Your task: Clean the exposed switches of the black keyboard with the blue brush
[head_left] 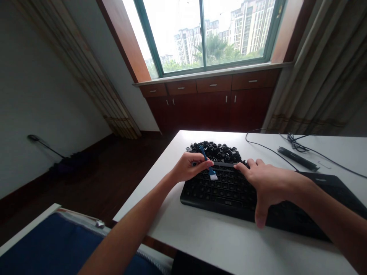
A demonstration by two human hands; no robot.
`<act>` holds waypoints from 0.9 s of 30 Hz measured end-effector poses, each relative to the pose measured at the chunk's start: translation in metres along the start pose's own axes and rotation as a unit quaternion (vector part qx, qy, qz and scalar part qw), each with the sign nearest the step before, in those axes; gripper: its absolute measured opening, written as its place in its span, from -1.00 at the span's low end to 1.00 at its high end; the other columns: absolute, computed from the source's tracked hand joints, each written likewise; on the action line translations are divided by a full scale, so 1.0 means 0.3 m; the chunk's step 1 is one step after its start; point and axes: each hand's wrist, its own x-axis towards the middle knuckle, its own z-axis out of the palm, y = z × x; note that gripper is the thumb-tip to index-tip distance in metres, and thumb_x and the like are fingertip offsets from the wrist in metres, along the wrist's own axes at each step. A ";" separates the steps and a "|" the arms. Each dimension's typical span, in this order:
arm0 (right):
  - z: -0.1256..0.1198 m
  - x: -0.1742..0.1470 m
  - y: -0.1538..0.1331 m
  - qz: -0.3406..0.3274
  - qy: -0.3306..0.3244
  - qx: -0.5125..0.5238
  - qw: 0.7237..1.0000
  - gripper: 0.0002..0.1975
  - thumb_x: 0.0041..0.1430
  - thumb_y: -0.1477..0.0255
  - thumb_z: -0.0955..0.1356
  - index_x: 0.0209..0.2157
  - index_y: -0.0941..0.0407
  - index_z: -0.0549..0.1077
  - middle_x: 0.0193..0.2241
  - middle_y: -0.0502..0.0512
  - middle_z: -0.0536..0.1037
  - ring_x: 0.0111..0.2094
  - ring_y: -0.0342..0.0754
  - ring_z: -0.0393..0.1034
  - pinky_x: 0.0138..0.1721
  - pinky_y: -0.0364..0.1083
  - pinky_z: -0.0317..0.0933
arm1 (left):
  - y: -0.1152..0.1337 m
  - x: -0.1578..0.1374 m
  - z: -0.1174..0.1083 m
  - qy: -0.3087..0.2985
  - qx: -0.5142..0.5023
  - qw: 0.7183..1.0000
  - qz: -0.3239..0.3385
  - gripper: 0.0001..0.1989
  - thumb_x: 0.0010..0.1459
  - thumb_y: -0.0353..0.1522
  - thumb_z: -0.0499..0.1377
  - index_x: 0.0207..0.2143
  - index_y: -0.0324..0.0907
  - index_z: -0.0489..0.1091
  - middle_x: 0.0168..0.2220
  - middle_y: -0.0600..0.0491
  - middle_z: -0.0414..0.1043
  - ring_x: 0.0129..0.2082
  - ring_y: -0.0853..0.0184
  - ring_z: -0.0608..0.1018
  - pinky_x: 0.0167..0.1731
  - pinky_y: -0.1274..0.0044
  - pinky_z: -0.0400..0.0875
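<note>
A small blue brush [211, 171] with white bristles is pinched in my left hand [190, 166], its bristles pointing down at the keys area. Under it lies a black keyboard [229, 185] whose keycaps are off over much of the left part. My right hand [266, 181] spans the keyboard with fingers spread, fingertips at the far edge and thumb by the near edge. Just behind the keyboard is a heap of loose black keycaps [220, 151]. The keyboard's right part is partly hidden by my right forearm.
The white table [183, 229] carries a long black bar-shaped piece [298, 158], a thin bent wire [324, 165] and a black cable [295, 141] at the back right. A blue zippered item [51, 244] sits at lower left. A dark umbrella [69, 164] lies on the floor.
</note>
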 end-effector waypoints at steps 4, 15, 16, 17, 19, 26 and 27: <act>0.000 -0.001 0.001 0.000 0.005 -0.004 1.000 0.61 -0.85 -0.04 0.54 0.36 0.15 -0.07 0.14 0.43 0.18 0.08 0.40 0.17 0.02 0.19 0.23 | -0.007 0.002 0.011 0.016 0.039 0.998 0.051 -0.79 0.22 -0.27 0.21 -0.25 -0.18 0.59 -0.29 -0.04 0.59 -0.32 0.37 0.56 -0.29 0.52 0.46; 0.003 0.000 0.005 0.000 0.004 -0.002 1.000 0.60 -0.85 -0.05 0.53 0.35 0.15 -0.05 0.13 0.42 0.19 0.09 0.42 0.16 0.00 0.21 0.24 | -0.028 0.000 -0.016 0.075 0.114 0.986 0.096 -0.87 0.20 -0.35 0.24 -0.22 -0.10 0.59 -0.25 0.03 0.61 -0.31 0.37 0.55 -0.24 0.48 0.48; 0.004 0.001 0.006 0.000 0.002 0.000 1.000 0.61 -0.85 -0.06 0.53 0.36 0.15 -0.06 0.13 0.42 0.18 0.10 0.43 0.15 0.01 0.21 0.24 | -0.027 -0.001 -0.013 0.068 0.113 0.987 0.094 -0.86 0.20 -0.34 0.24 -0.22 -0.10 0.59 -0.26 0.03 0.61 -0.31 0.37 0.55 -0.24 0.49 0.48; 0.006 0.002 0.007 0.000 0.002 0.001 1.000 0.62 -0.86 -0.07 0.52 0.36 0.15 -0.06 0.14 0.42 0.18 0.10 0.44 0.13 0.01 0.22 0.23 | -0.026 -0.002 -0.009 0.060 0.111 0.988 0.092 -0.86 0.20 -0.33 0.24 -0.22 -0.11 0.59 -0.27 0.02 0.61 -0.32 0.37 0.56 -0.24 0.49 0.48; 0.008 0.005 0.010 -0.004 0.004 0.001 1.000 0.62 -0.88 -0.08 0.52 0.36 0.15 -0.06 0.14 0.42 0.18 0.10 0.44 0.14 0.01 0.22 0.24 | -0.022 -0.004 -0.001 0.040 0.101 0.991 0.085 -0.85 0.21 -0.33 0.23 -0.22 -0.13 0.59 -0.26 0.01 0.61 -0.32 0.37 0.57 -0.26 0.51 0.49; 0.009 0.008 0.010 -0.002 0.008 0.005 1.000 0.59 -0.87 -0.06 0.52 0.34 0.15 -0.01 0.13 0.43 0.19 0.08 0.44 0.16 -0.01 0.23 0.24 | -0.016 -0.005 0.004 0.020 0.066 0.996 0.061 -0.82 0.23 -0.29 0.20 -0.25 -0.15 0.59 -0.25 0.00 0.62 -0.32 0.37 0.59 -0.28 0.53 0.50; 0.008 0.007 0.010 0.001 0.005 0.005 1.000 0.61 -0.88 -0.06 0.52 0.34 0.15 -0.03 0.15 0.44 0.17 0.10 0.45 0.14 0.01 0.24 0.22 | -0.015 -0.004 0.003 0.026 0.065 0.996 0.060 -0.82 0.23 -0.29 0.20 -0.26 -0.15 0.59 -0.26 0.01 0.62 -0.32 0.37 0.59 -0.28 0.53 0.50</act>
